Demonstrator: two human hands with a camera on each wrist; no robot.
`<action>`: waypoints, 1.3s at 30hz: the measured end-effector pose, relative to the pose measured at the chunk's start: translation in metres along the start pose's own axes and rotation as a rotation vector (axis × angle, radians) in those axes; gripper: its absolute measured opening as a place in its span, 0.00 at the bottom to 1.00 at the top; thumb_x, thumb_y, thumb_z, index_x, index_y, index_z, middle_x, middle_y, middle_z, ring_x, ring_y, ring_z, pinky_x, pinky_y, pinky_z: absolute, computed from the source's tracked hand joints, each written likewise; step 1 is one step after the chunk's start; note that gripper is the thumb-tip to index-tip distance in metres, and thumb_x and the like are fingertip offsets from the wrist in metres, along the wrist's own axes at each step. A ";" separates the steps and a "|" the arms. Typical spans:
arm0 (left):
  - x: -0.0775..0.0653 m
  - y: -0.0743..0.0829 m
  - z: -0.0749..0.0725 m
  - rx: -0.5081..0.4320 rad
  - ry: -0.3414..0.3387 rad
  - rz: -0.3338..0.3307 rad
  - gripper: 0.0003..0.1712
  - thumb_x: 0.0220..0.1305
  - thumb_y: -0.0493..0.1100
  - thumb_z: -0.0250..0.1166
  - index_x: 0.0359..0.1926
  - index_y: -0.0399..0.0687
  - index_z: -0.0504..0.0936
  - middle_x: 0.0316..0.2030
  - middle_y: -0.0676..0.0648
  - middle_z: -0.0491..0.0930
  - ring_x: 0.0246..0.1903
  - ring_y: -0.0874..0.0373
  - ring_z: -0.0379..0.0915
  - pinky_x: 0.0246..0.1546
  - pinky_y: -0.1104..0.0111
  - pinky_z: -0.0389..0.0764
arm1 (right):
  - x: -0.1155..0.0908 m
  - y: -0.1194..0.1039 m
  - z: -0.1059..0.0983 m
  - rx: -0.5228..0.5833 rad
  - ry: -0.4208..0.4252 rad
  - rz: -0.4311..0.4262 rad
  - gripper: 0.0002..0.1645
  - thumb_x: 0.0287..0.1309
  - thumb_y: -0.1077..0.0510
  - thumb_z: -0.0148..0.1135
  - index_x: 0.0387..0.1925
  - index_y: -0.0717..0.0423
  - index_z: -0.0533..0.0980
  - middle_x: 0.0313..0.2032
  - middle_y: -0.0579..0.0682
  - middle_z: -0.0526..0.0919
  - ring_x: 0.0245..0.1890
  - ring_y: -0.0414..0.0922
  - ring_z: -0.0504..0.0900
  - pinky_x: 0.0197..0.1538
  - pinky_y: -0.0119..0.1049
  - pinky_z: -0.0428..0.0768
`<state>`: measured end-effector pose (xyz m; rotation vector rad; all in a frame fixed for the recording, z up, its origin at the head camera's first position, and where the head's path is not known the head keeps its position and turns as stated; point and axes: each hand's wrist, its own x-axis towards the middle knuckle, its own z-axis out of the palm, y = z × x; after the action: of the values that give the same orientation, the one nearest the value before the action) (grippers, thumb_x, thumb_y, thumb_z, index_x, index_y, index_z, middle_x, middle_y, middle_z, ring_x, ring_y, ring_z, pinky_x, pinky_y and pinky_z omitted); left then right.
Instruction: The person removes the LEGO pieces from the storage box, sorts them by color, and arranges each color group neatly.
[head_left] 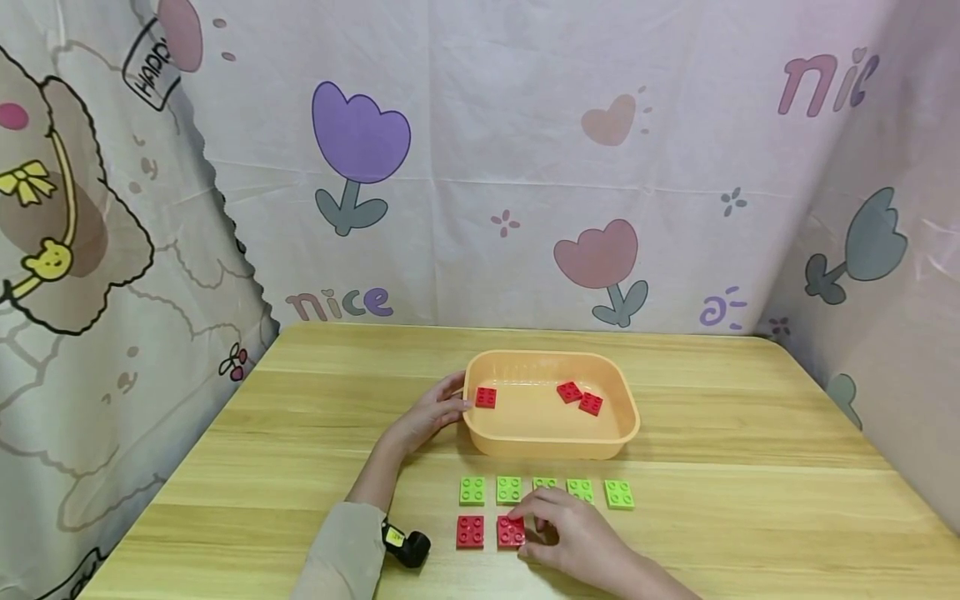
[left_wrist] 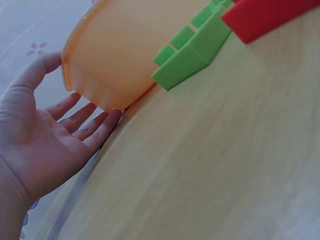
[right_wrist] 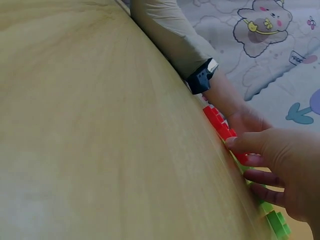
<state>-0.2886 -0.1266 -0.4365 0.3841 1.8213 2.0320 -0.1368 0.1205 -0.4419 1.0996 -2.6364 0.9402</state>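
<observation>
A peach plastic bin (head_left: 551, 447) stands on the table with three red toy building blocks (head_left: 486, 397) inside. At its left end my left hand (head_left: 429, 414) holds the wall; in the left wrist view the thumb is at the rim and the fingers lie lower against the side. Between thumb and fingers, my right hand (head_left: 573, 533) pinches a red building block (head_left: 511, 532) in the near row. Beside it, to the left, lies another red block (head_left: 470, 532). A row of several green blocks (head_left: 472, 492) runs behind, partly covered by the right hand.
The wooden table (head_left: 337, 358) reaches back to a printed cloth (head_left: 480, 167), which also hangs at both sides. A black device (head_left: 407, 546) is strapped at the left wrist, close to the red row's left end.
</observation>
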 end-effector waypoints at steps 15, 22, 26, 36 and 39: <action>-0.001 0.001 0.000 -0.012 -0.011 0.000 0.39 0.60 0.34 0.57 0.69 0.41 0.49 0.68 0.38 0.47 0.64 0.44 0.50 0.59 0.58 0.62 | 0.001 -0.001 -0.002 -0.004 -0.051 0.038 0.18 0.48 0.48 0.68 0.43 0.43 0.79 0.36 0.33 0.74 0.31 0.32 0.68 0.29 0.22 0.69; -0.001 0.001 0.001 -0.010 -0.010 -0.002 0.39 0.59 0.34 0.57 0.69 0.41 0.50 0.68 0.37 0.48 0.64 0.44 0.51 0.59 0.58 0.62 | 0.001 -0.001 -0.002 -0.026 -0.051 0.035 0.19 0.47 0.48 0.68 0.43 0.43 0.78 0.35 0.33 0.73 0.31 0.32 0.67 0.29 0.22 0.69; -0.001 0.001 0.001 -0.009 -0.005 0.000 0.40 0.59 0.34 0.57 0.69 0.41 0.50 0.68 0.37 0.47 0.64 0.44 0.50 0.58 0.58 0.62 | 0.000 0.000 -0.001 -0.049 -0.046 0.008 0.20 0.46 0.47 0.69 0.44 0.43 0.78 0.38 0.34 0.75 0.32 0.31 0.67 0.30 0.22 0.69; -0.001 -0.001 0.001 -0.010 0.011 0.009 0.39 0.59 0.35 0.58 0.69 0.42 0.51 0.68 0.38 0.49 0.63 0.44 0.53 0.57 0.59 0.65 | 0.000 0.000 -0.002 -0.062 -0.036 -0.035 0.20 0.48 0.44 0.67 0.44 0.44 0.78 0.40 0.36 0.75 0.32 0.32 0.68 0.31 0.22 0.69; 0.000 -0.002 0.000 -0.011 0.006 0.011 0.39 0.59 0.35 0.58 0.69 0.41 0.51 0.68 0.38 0.49 0.63 0.44 0.53 0.57 0.59 0.65 | 0.000 -0.001 -0.003 -0.066 -0.043 -0.033 0.20 0.49 0.44 0.66 0.44 0.44 0.78 0.40 0.35 0.75 0.32 0.32 0.68 0.31 0.23 0.68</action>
<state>-0.2880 -0.1262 -0.4380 0.3861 1.8140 2.0521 -0.1371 0.1216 -0.4392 1.1570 -2.6532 0.8263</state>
